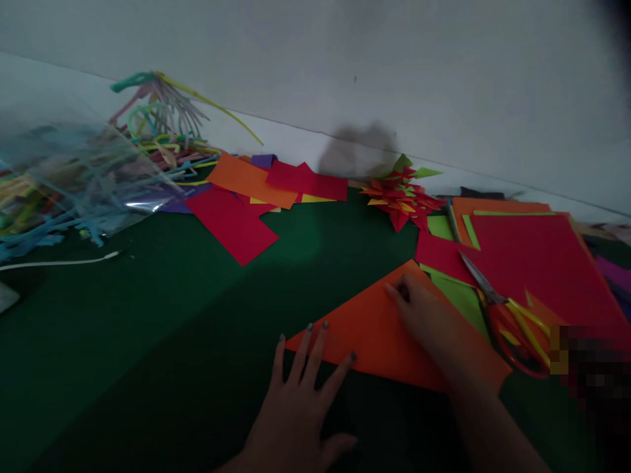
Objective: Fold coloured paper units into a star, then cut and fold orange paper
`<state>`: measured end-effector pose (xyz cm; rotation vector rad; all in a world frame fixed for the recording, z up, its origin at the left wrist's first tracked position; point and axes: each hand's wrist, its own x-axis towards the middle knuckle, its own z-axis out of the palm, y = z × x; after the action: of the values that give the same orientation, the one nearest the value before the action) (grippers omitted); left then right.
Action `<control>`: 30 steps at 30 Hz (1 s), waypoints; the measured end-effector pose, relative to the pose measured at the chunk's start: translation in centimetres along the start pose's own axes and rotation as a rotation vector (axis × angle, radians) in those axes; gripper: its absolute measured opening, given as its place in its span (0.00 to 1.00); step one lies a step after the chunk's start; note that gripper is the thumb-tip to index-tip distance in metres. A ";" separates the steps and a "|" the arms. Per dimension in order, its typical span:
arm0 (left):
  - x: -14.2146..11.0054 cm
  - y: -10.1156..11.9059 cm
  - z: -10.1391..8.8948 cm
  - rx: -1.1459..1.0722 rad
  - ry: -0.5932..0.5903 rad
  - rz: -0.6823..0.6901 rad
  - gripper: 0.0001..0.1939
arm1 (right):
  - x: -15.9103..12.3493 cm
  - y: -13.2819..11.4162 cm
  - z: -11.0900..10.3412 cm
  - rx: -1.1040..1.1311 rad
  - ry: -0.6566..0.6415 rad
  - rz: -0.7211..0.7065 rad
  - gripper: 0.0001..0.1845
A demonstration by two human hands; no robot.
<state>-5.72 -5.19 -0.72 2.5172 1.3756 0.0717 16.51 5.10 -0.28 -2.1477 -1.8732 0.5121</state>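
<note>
An orange sheet of paper (365, 328), folded into a triangle, lies on the green table in front of me. My left hand (305, 387) is open, its spread fingertips resting on the sheet's left corner and lower edge. Near the upper corner, my right hand (419, 305) is closed, with curled fingers pressed down on the paper and nothing visible in them. Scissors (503, 302) with red and yellow handles lie to the right, blades pointing up and left, on red and green paper.
A stack of coloured sheets (522, 256) is at the right. Pointed paper pieces (404, 197) form a heap by the wall. Red (236, 226) and orange (251, 180) paper pieces lie at the back, beside a clear bag (89, 171) of pipe cleaners. A white cable (64, 264) runs in from the left.
</note>
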 end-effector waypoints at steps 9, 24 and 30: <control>-0.1 -0.2 0.3 0.019 0.012 0.019 0.44 | -0.1 -0.3 -0.2 -0.009 -0.006 0.017 0.13; -0.3 0.0 0.3 0.031 0.021 0.000 0.44 | -0.1 -0.1 0.0 0.011 -0.007 0.010 0.13; -0.2 0.2 0.3 0.032 0.015 -0.020 0.42 | 0.1 0.3 0.2 0.026 0.000 0.004 0.13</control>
<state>-5.62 -5.51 -0.94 2.5331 1.4185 0.0651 16.75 5.13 -0.61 -2.1350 -1.8522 0.5343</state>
